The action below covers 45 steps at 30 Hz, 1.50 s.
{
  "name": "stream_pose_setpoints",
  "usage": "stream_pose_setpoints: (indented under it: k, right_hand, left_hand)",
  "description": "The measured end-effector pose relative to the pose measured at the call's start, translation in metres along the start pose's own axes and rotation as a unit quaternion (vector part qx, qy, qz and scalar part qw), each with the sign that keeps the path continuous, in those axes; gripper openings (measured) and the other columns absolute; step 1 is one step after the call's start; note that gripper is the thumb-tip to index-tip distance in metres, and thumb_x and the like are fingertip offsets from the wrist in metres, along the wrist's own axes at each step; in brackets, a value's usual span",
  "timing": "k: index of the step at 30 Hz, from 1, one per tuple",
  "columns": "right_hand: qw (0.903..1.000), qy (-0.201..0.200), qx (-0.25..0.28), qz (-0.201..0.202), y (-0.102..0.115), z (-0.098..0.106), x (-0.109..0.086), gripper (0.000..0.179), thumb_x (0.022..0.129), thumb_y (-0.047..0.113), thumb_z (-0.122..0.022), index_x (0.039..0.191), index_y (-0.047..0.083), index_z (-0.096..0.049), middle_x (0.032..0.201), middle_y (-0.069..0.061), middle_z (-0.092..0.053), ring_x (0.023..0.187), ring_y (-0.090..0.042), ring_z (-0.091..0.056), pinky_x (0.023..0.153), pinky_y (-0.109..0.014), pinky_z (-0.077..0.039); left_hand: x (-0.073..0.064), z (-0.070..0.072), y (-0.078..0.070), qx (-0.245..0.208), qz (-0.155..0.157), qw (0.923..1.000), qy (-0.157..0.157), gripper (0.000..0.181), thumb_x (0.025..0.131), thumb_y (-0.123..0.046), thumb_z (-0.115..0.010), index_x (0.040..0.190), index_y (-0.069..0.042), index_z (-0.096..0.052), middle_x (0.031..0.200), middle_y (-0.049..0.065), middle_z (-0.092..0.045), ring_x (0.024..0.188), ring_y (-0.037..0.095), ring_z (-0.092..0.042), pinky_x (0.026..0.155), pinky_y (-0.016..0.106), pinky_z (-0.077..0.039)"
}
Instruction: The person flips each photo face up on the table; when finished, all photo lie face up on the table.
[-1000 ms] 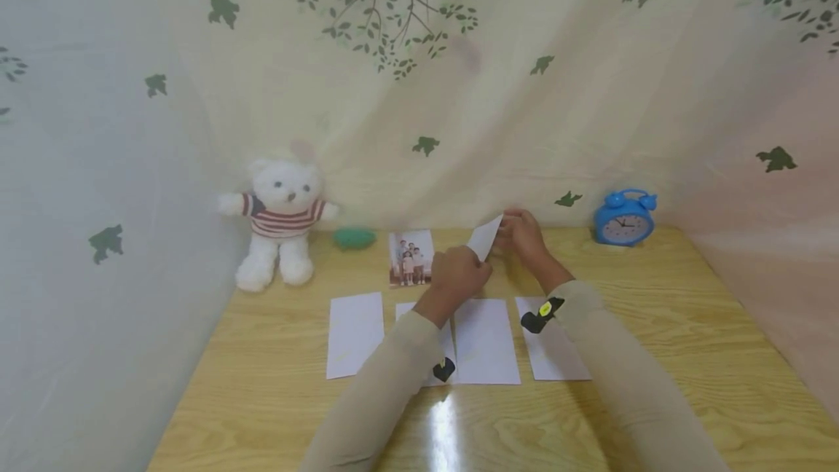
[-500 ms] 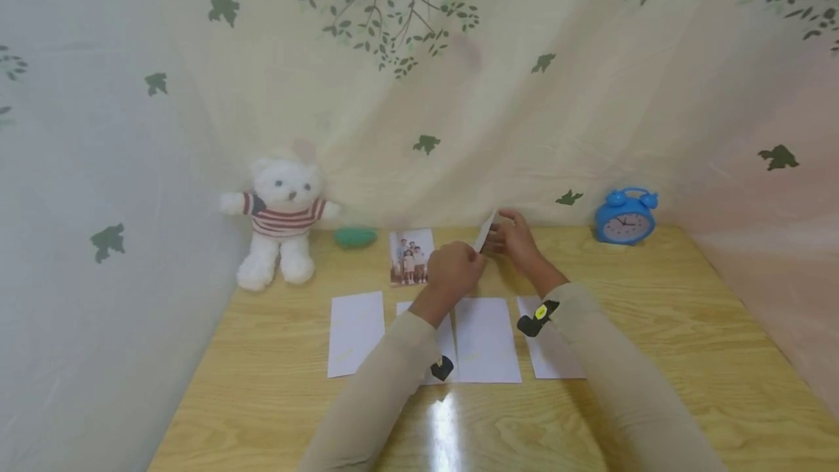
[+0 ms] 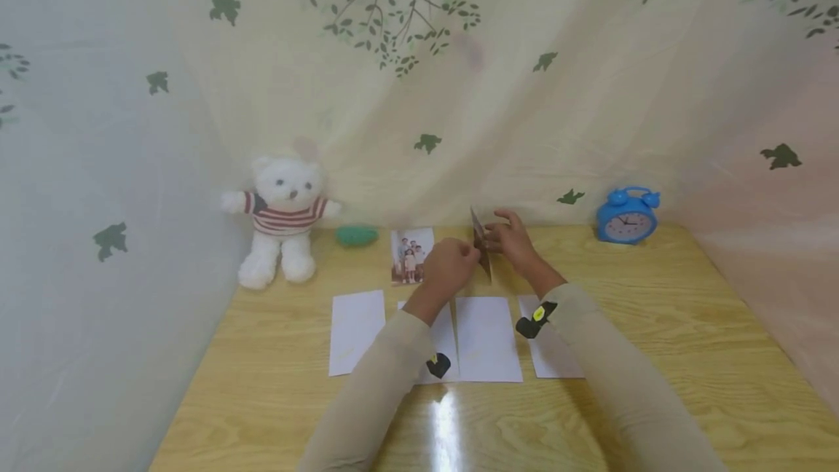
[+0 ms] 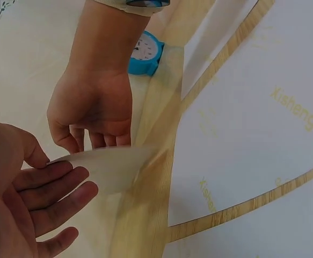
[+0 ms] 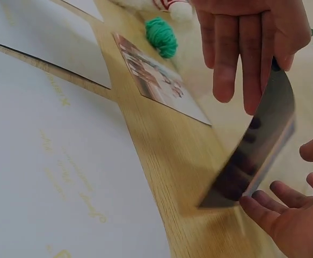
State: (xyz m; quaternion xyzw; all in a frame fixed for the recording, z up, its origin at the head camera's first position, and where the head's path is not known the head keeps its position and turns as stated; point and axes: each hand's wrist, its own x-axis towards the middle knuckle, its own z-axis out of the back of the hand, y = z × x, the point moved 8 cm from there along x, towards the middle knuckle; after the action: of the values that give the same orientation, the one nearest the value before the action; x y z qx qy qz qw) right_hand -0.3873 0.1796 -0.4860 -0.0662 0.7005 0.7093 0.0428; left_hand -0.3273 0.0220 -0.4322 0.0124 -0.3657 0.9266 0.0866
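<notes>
A photo print (image 3: 483,264) stands nearly edge-on above the back of the table, its dark printed side (image 5: 263,134) showing in the right wrist view. My left hand (image 3: 451,266) pinches one edge of it between thumb and fingers; its pale back lies by my left fingers (image 4: 59,201) in the left wrist view. On the other side, my right hand (image 3: 518,245) has its fingers spread, and one fingertip touches the print's edge in the right wrist view. A family photo (image 3: 410,256) lies face up to the left of my left hand.
Several white-backed sheets (image 3: 488,337) lie in a row in front, partly under my forearms. A white teddy bear (image 3: 287,221) and a green bundle (image 3: 357,236) are at the back left. A blue alarm clock (image 3: 626,218) stands back right, before the cloth backdrop (image 3: 367,130).
The photo print has turned from showing its white back to standing edge-on with its dark face visible. My right fingers have opened away from its top corner; my left hand has shifted slightly left.
</notes>
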Motion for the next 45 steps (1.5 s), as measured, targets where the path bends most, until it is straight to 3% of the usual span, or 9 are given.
stream_pose_setpoints:
  k: [8,12,18,22,27,33,37,43,45]
  right_hand:
    - [0.9989,0.01,-0.044,0.015,-0.003,-0.002,0.002,0.055,0.108,0.011,-0.044,0.159,-0.002,-0.03,0.149,-0.035,-0.05,0.1,-0.012,-0.065,0.097,-0.03,-0.056]
    - [0.9913,0.029,-0.121,0.045,-0.004,-0.006,0.003,0.05,0.104,0.006,-0.052,0.151,-0.009,-0.041,0.147,-0.039,-0.053,0.113,-0.028,-0.066,0.099,-0.033,-0.054]
    - [0.9566,0.046,-0.27,0.098,0.0,-0.015,-0.001,0.048,0.101,0.012,-0.066,0.141,-0.012,-0.053,0.146,-0.037,-0.055,0.138,-0.05,-0.054,0.119,-0.055,-0.043]
    - [0.923,0.053,-0.365,0.109,0.001,-0.021,-0.003,0.049,0.099,0.02,-0.072,0.135,-0.011,-0.059,0.14,-0.033,-0.062,0.133,-0.049,-0.058,0.118,-0.056,-0.043]
    - [0.8904,0.074,-0.427,0.139,0.003,-0.03,-0.004,0.036,0.095,0.018,-0.076,0.118,-0.01,-0.072,0.122,-0.028,-0.074,0.119,-0.046,-0.068,0.108,-0.053,-0.053]
    - [0.869,0.08,-0.451,0.188,0.007,-0.036,-0.006,0.027,0.091,0.014,-0.077,0.106,-0.009,-0.077,0.106,-0.025,-0.078,0.106,-0.043,-0.068,0.101,-0.052,-0.054]
    - [0.8647,0.073,-0.456,0.197,0.007,-0.037,-0.006,0.025,0.089,0.014,-0.078,0.103,-0.007,-0.079,0.103,-0.023,-0.078,0.104,-0.042,-0.066,0.1,-0.052,-0.051]
    - [0.8527,0.065,-0.478,0.2,0.004,-0.036,-0.001,0.023,0.089,0.014,-0.078,0.103,-0.004,-0.08,0.104,-0.02,-0.08,0.105,-0.04,-0.067,0.101,-0.051,-0.051]
    - [0.852,0.065,-0.482,0.194,0.003,-0.035,0.0,0.023,0.09,0.014,-0.078,0.105,-0.004,-0.08,0.106,-0.02,-0.08,0.107,-0.04,-0.067,0.102,-0.051,-0.051]
  left_hand:
    - [0.003,-0.003,0.017,-0.016,0.031,0.9993,0.012,0.046,0.097,-0.03,-0.059,0.054,-0.02,-0.046,0.051,-0.009,-0.043,0.049,0.012,-0.042,0.047,0.027,-0.031]
    - [0.011,-0.01,0.031,-0.017,0.035,0.9988,0.028,0.044,0.095,-0.033,-0.061,0.054,-0.018,-0.049,0.052,-0.004,-0.049,0.052,0.017,-0.049,0.049,0.032,-0.036]
    - [0.03,-0.034,0.065,0.019,0.024,0.9994,0.018,0.041,0.093,-0.036,-0.06,0.056,-0.022,-0.051,0.057,-0.001,-0.057,0.056,0.02,-0.053,0.053,0.038,-0.04]
    - [0.017,-0.023,0.053,0.003,0.04,0.9981,0.046,0.042,0.096,-0.032,-0.062,0.057,-0.017,-0.055,0.057,0.0,-0.056,0.055,0.02,-0.052,0.052,0.035,-0.039]
    - [0.006,-0.016,0.046,0.02,0.052,0.997,0.053,0.042,0.097,-0.029,-0.064,0.057,-0.017,-0.057,0.055,-0.005,-0.052,0.052,0.014,-0.047,0.049,0.028,-0.035]
    - [0.003,-0.018,0.048,0.044,0.049,0.9964,0.053,0.04,0.098,-0.032,-0.064,0.062,-0.013,-0.065,0.059,-0.003,-0.059,0.055,0.015,-0.051,0.055,0.029,-0.038]
    - [0.003,-0.019,0.049,0.05,0.047,0.9963,0.052,0.038,0.098,-0.034,-0.063,0.066,-0.015,-0.07,0.065,-0.001,-0.067,0.059,0.018,-0.056,0.064,0.034,-0.044]
    - [0.004,-0.02,0.049,0.058,0.043,0.9963,0.047,0.038,0.098,-0.036,-0.062,0.068,-0.015,-0.074,0.072,0.0,-0.074,0.068,0.019,-0.062,0.093,0.05,-0.052]
    - [0.005,-0.02,0.05,0.054,0.041,0.9966,0.046,0.038,0.098,-0.035,-0.063,0.068,-0.014,-0.073,0.069,0.0,-0.073,0.065,0.018,-0.06,0.086,0.046,-0.054]
